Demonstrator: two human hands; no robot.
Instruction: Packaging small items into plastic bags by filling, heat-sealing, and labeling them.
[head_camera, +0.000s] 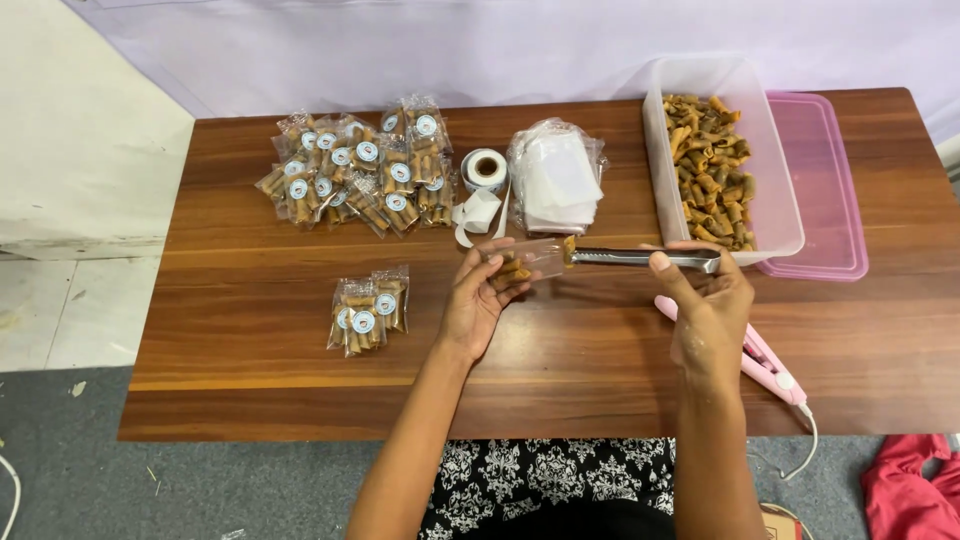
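Two hands worked above the tabletop (250, 340): left hand (478, 300) fingers gripped a small clear bag (525, 262); right hand (708, 305) fingers squeezed metal tongs (640, 258) holding a rolled snack (568, 250) at the bag mouth (partly filled). Risk — the mouth could collapse, dropping the snack.

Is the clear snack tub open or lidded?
Open. The clear tub has no lid on; the rolled snacks inside are exposed, and the pink lid lies flat beside and partly under it.

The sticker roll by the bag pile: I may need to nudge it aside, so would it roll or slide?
The sticker roll lies flat on its side, so it would probably slide, not roll. It looks light. Its loose tail would likely drag floppily behind.
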